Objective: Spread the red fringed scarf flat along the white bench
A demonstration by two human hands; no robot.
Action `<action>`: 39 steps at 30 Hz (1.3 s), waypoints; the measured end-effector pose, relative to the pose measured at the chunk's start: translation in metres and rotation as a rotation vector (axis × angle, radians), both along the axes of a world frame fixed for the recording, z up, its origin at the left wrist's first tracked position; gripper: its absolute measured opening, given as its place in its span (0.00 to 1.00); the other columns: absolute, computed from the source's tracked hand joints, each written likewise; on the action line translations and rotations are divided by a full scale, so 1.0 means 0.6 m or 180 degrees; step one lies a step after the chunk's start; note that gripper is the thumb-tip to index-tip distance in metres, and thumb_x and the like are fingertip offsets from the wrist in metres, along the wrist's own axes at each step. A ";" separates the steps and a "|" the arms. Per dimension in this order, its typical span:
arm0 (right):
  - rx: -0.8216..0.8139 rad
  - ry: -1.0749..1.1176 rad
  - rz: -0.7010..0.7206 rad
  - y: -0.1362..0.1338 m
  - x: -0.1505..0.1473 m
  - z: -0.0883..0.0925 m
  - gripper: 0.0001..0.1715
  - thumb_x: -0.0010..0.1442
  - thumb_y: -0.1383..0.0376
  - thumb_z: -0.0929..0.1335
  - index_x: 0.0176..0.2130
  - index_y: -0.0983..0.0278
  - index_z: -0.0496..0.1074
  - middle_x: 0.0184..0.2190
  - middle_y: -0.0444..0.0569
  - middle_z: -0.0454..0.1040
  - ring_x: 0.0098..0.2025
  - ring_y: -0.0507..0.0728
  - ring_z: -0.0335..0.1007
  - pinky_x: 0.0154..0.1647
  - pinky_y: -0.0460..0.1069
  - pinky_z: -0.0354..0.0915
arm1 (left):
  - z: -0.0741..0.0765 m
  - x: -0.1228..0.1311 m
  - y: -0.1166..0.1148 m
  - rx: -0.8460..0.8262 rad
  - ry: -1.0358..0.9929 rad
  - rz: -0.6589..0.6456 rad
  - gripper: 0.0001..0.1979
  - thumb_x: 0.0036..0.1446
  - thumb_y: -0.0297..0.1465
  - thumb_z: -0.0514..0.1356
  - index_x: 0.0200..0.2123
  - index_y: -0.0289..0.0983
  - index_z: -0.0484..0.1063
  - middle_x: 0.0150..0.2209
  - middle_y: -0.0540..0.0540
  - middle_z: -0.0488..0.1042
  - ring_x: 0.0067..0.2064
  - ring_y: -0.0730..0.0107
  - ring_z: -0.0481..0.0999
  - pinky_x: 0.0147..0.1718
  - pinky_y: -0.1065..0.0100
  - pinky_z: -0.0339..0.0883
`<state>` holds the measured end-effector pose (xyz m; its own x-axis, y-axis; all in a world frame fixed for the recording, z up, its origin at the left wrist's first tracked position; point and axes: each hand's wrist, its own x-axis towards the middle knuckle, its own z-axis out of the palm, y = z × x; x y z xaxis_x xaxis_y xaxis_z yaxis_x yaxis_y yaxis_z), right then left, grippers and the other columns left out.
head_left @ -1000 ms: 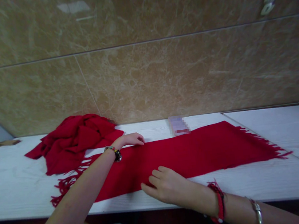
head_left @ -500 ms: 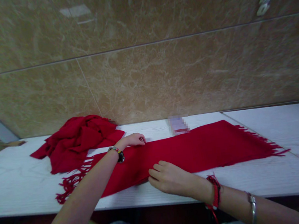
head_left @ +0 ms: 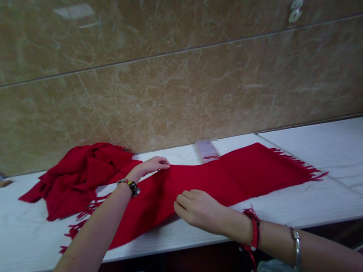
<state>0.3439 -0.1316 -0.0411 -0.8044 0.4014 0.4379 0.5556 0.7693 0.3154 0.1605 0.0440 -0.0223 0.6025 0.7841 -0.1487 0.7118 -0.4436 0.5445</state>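
A long red scarf (head_left: 240, 173) with fringed ends lies lengthwise on the white table (head_left: 311, 208). My left hand (head_left: 153, 164) pinches its far edge, left of the middle. At the near edge, my right hand (head_left: 199, 209) has its fingers curled onto the cloth and grips it. Between the two hands the fabric is slightly raised, with a dark shadow fold. The scarf's left fringe is partly hidden behind my left forearm.
A second red cloth (head_left: 83, 175) is crumpled at the back left. A small blurred box-like object (head_left: 207, 150) stands by the scarf's far edge, near the marble wall (head_left: 176, 96). A socket-like fitting (head_left: 295, 9) is on the wall. My knees are below the table edge.
Both hands now lift the middle of the scarf a little, and its far edge has risen at my left hand. The whole view has shifted slightly.
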 end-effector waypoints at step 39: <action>-0.1323 0.0945 -0.2378 0.011 0.502 -0.017 0.25 0.51 0.76 0.58 0.45 0.63 0.71 0.35 0.52 0.70 0.38 0.55 0.67 0.40 0.50 0.64 | -0.034 0.587 0.054 0.1088 -0.0514 -0.0708 0.18 0.51 0.23 0.52 0.47 0.31 0.66 0.48 0.39 0.68 0.49 0.64 0.67 0.49 0.66 0.58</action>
